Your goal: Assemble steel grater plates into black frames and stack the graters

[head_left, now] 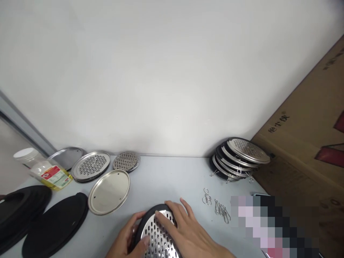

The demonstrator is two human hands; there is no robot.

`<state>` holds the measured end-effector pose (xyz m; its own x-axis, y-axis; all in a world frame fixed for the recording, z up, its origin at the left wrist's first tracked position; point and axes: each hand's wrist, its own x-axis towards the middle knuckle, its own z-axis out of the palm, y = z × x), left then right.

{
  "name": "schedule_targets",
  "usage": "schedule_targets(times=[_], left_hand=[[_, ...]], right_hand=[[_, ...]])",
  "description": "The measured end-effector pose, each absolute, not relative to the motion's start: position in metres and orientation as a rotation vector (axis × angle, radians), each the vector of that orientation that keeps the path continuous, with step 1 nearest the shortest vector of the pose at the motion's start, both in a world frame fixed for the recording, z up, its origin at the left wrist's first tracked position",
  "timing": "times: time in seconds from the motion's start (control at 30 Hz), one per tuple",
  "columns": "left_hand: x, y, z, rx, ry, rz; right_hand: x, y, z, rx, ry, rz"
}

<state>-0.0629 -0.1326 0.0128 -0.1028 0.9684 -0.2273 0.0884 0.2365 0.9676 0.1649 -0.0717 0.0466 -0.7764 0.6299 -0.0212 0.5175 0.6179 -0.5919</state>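
A round metal grater disc (159, 239) in a black rim is held between my two hands at the bottom of the view. My left hand (128, 238) grips its left side, thumb lying over the perforated face. My right hand (185, 229) wraps the right and far edge, with one finger pressed on the metal near the top. The lower part of the disc is cut off by the frame. Beyond it, to the left, lie stacked plain metal discs (109, 193). Metal rings (206, 197) and wire clips (222, 210) lie to the right.
Black round parts (56, 225) lie at the left. Grater discs (91, 165), a smaller one (127, 161) and a labelled bottle (51, 175) of yellow liquid stand behind. A leaning pile of rimmed discs (242, 159) sits back right, beside a cardboard box (303, 143).
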Motion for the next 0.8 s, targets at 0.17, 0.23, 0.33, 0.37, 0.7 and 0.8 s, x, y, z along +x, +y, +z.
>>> schedule_targets(times=[0.17,0.23,0.33,0.37,0.7,0.8], left_hand=[[-0.065,-0.123,0.001,0.985,1.655,1.160],[-0.062,-0.121,-0.006,0.934,1.703,1.250],[-0.050,-0.120,-0.009,0.896,1.706,1.363],[-0.045,-0.120,-0.009,0.897,1.707,1.393],[-0.032,-0.113,-0.014,0.972,1.809,1.428],[-0.039,-0.099,-0.009,1.025,1.765,1.393]], right_hand=[[0.175,-0.078,0.028,-1.223,-2.246,0.952],[0.174,-0.084,0.021,-1.347,-1.901,1.031],[0.166,-0.090,0.013,-1.359,-1.552,1.158],[0.163,-0.090,0.011,-1.373,-1.460,1.197],[0.148,-0.079,0.004,-1.295,-1.057,1.338],[0.151,-0.069,0.007,-1.225,-1.080,1.401]])
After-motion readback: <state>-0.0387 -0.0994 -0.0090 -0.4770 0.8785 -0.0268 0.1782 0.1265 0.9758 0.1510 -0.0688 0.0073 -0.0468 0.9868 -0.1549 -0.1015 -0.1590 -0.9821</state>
